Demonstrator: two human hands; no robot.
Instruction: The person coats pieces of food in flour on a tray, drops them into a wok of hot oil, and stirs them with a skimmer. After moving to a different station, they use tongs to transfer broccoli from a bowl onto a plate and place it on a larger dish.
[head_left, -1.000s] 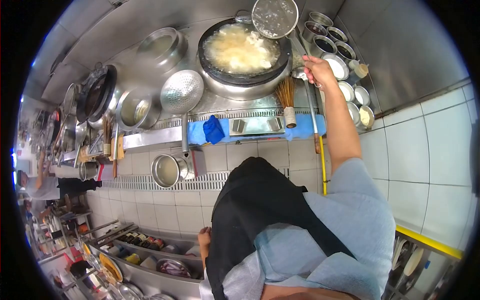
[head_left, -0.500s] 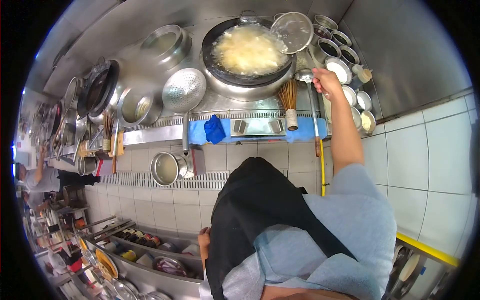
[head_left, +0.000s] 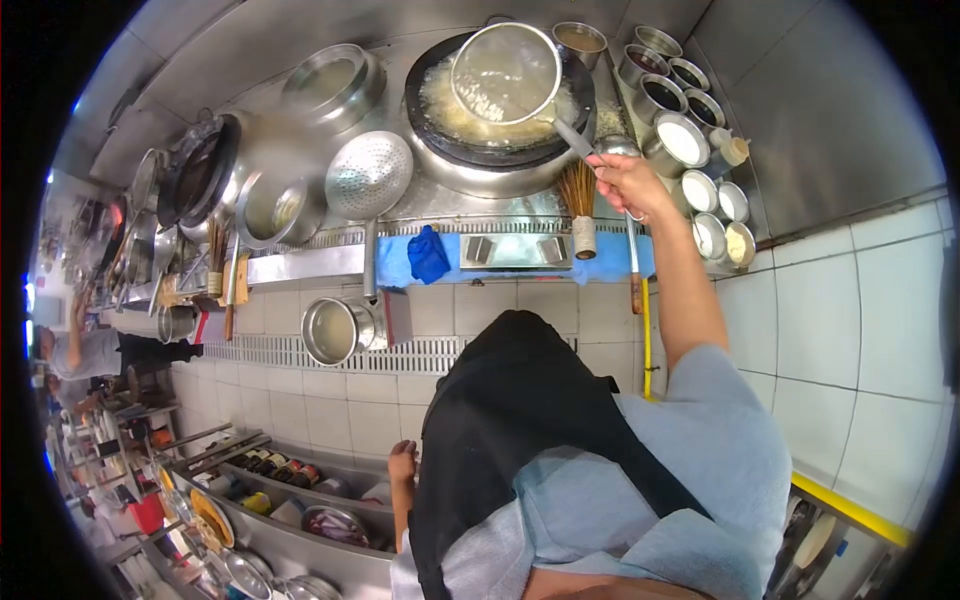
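My right hand [head_left: 632,188] is closed around the handle of a round fine-mesh strainer [head_left: 506,72]. The strainer's bowl is over a large black wok [head_left: 425,125], where pale, bubbling liquid shows around and through the mesh. Small light bits show within the mesh ring. Just below the handle stand a bamboo wok brush [head_left: 577,205] and a long ladle [head_left: 632,250]. My left hand [head_left: 403,462] hangs low beside the apron, fingers loosely curled, with nothing visible in it.
Metal bowls of sauces and white seasonings [head_left: 682,140] line the right wall. A perforated skimmer [head_left: 368,178] and metal pots [head_left: 275,212] are left of the wok. A blue cloth [head_left: 428,256] lies on the front ledge. A person [head_left: 85,350] stands far left.
My right hand has moved slightly left and down, and the strainer has swung left from the wok's right rim to over its middle. A container behind it is now uncovered.
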